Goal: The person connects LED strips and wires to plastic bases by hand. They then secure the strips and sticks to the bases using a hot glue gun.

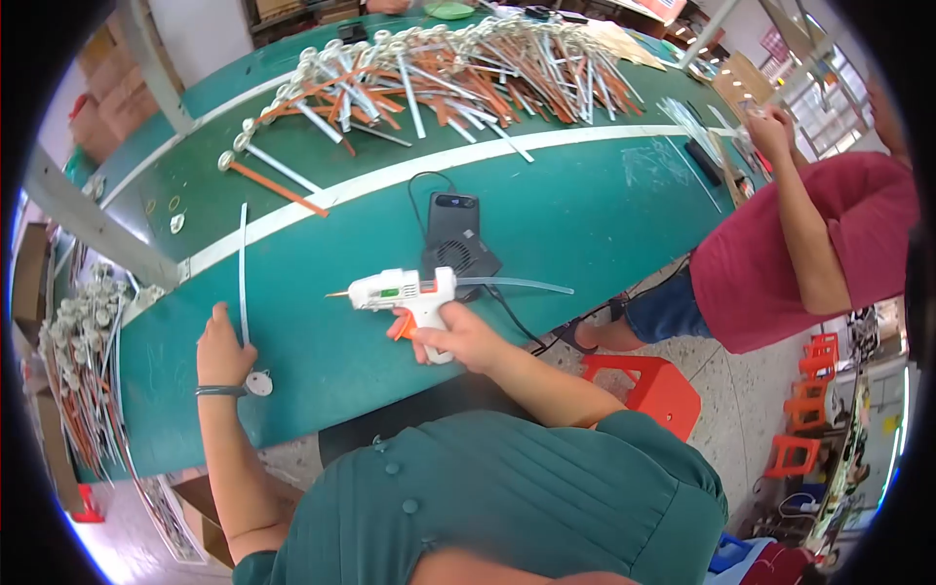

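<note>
My right hand [458,336] is wrapped round the handle of a white glue gun [390,290], with fingers at its orange trigger. The nozzle points left, and a clear glue stick [517,284] sticks out of its back. On the left of the green table, my left hand [224,353] holds a pale flat strip [244,273] near its lower end. That strip lies pointing away from me, and a round white piece [258,382] shows beside my wrist. My fingertips on the strip are partly hidden. Behind the glue gun lies a black device with a fan grille [454,229] and a cable.
A large pile of white and orange strips with round ends [458,78] spreads across the back. More strips are stacked at the left edge [88,341]. A person in a red shirt [809,253] works at the right. A red stool [648,390] stands beside the table.
</note>
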